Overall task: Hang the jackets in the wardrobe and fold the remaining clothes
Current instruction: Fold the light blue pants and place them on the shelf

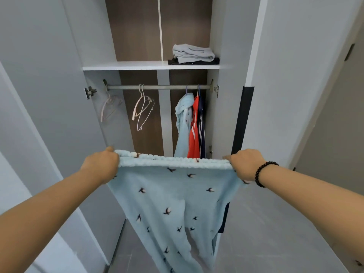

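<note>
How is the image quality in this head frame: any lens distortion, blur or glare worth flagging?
Head view: strong wide-angle bowing, the wardrobe doors splay outward; lighting soft and even, no hard glare; the hangers and patterned pants read sharp; both hands, left hand and right hand, are crisp, no motion blur.

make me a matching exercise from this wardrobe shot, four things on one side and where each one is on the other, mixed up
Things:
1. bird-print pants
2. folded clothes
3. empty hangers
4. red jacket

Places:
A. middle of the rail, with nothing on them
B. on the shelf above the rail
C. at the right end of the rail, between a light blue garment and a dark one
D. held up by the waistband between the left hand and the right hand

Pairs: 1-D, 2-B, 3-A, 4-C
</note>
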